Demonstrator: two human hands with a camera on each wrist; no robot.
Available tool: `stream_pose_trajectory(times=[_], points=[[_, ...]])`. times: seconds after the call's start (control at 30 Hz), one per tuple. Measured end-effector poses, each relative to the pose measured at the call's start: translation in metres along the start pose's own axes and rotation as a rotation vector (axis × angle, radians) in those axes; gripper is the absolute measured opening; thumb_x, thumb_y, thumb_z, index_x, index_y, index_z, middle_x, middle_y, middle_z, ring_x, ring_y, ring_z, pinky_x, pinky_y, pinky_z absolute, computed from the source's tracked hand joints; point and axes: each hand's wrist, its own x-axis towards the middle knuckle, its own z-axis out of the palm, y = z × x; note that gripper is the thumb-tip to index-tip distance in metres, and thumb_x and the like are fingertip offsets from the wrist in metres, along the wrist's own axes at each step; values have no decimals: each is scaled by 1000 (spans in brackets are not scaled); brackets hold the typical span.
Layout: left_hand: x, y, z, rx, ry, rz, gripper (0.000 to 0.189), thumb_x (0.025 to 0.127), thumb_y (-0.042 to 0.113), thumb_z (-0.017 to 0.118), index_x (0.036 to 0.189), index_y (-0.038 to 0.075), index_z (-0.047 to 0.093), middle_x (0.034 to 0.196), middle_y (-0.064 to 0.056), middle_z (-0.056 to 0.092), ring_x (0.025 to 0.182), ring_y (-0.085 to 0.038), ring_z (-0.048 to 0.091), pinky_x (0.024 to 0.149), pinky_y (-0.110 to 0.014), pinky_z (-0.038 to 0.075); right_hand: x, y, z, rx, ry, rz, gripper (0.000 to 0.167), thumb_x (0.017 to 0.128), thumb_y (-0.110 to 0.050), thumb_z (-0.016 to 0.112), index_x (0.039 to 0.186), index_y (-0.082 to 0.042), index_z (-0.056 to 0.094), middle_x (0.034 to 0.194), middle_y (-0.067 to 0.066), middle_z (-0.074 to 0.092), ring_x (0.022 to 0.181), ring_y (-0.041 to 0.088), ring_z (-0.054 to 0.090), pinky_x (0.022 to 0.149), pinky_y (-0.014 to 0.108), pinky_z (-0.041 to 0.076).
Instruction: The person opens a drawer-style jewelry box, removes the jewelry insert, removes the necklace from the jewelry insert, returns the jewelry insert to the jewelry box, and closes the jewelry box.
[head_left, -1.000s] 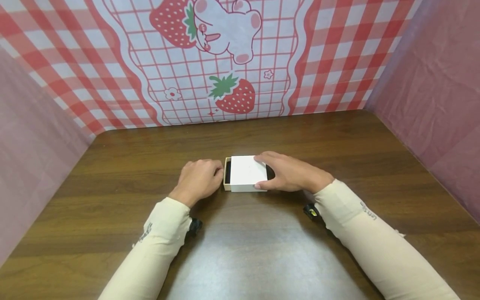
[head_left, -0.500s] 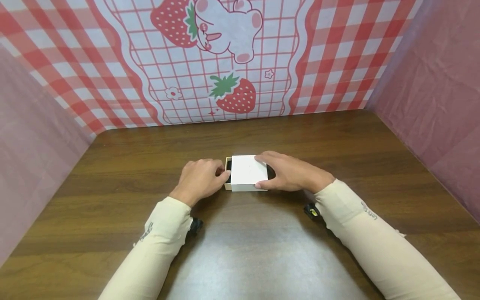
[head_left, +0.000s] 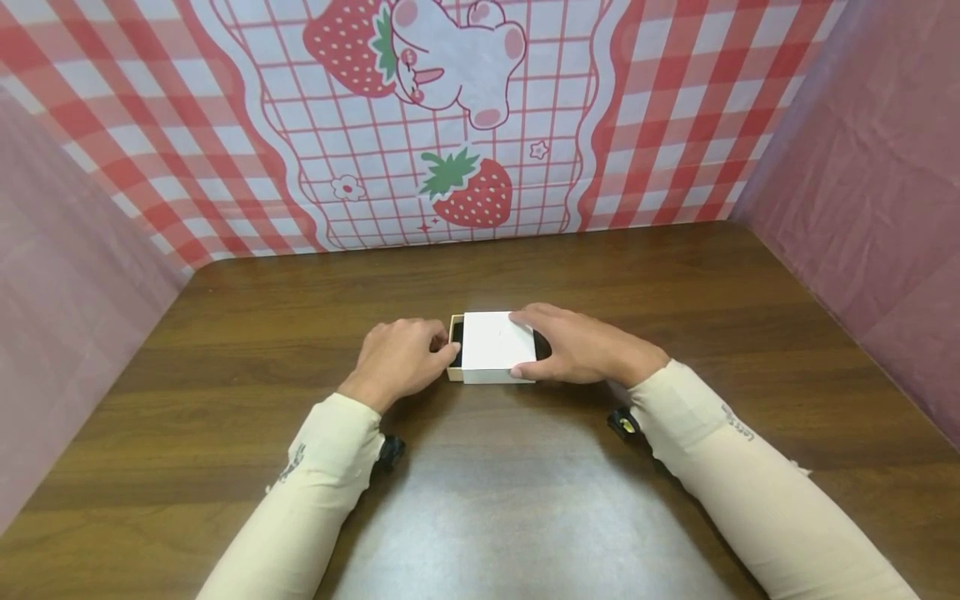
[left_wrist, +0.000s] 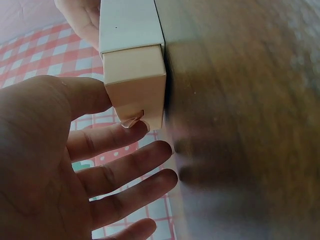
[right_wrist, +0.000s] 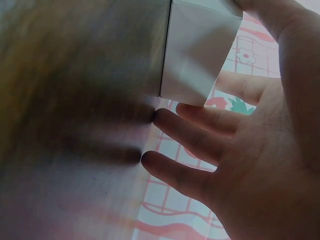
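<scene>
A small white box sleeve lies on the table, and a cream inner drawer sticks out a short way from its left end. Dark content shows in the drawer's gap. My left hand pinches the drawer's end, thumb over its upper edge. In the left wrist view the index fingertip is at a small ribbon tab on the drawer's end face, with the other fingers spread below. My right hand grips the sleeve's right end between thumb and fingers; its lower fingertips reach the tabletop in the right wrist view.
The brown wood-grain table extends around the box on all sides. Behind it hangs a red-and-white checked cloth with strawberries and a cartoon animal. Pink cloth lines both sides. Dark wrist cameras sit under the sleeves.
My left thumb has moved from beside the drawer's end to over its upper edge. The box and my right hand have stayed in place.
</scene>
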Motion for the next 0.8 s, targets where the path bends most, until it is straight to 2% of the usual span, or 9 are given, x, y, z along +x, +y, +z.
stream_pose_trajectory(times=[0.3, 0.67, 0.8], points=[[-1, -1, -1, -10, 5, -1, 28, 96, 43, 60, 99, 19, 74, 96, 4, 73, 88, -18, 68, 78, -44, 51, 0, 1, 1, -1, 7, -7, 89, 86, -57, 72, 154, -12, 37, 154, 9, 39, 134, 25, 44, 109, 52, 38], [-2, 0, -4, -18, -12, -40, 32, 94, 42, 62, 110, 15, 69, 98, 3, 72, 87, -18, 66, 77, -42, 50, 0, 2, 0, 1, 0, 0, 90, 85, -60, 70, 155, -13, 36, 155, 9, 38, 136, 26, 42, 110, 53, 36], [-2, -1, -4, -20, -9, -48, 30, 94, 38, 62, 110, 14, 68, 96, 2, 72, 85, -17, 65, 77, -42, 50, 0, 3, 1, 1, -1, 6, 90, 85, -61, 70, 155, -14, 36, 156, 8, 38, 136, 25, 42, 110, 52, 36]])
